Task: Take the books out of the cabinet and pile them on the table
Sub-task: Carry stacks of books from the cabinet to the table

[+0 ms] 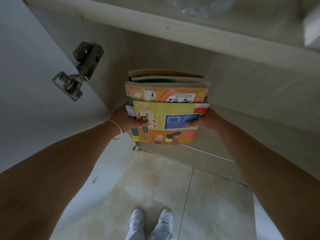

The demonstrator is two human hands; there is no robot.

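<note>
A stack of several books [166, 94] is held level in front of the open cabinet. On top lies a yellow book with numbers and cartoon figures [168, 122], behind it an orange one [166, 95], and more books sit under and behind these. My left hand [124, 119] grips the stack's left side, thumb on the yellow cover. My right hand [205, 122] grips the right side, thumb on the blue picture. The fingers of both hands are hidden beneath the stack. No table is in view.
The cabinet door [34, 84] stands open at the left, with a metal hinge [79, 70] on it. A cabinet shelf edge [173, 30] runs across the top. Below are a tiled floor [155, 184] and white shoes [150, 220].
</note>
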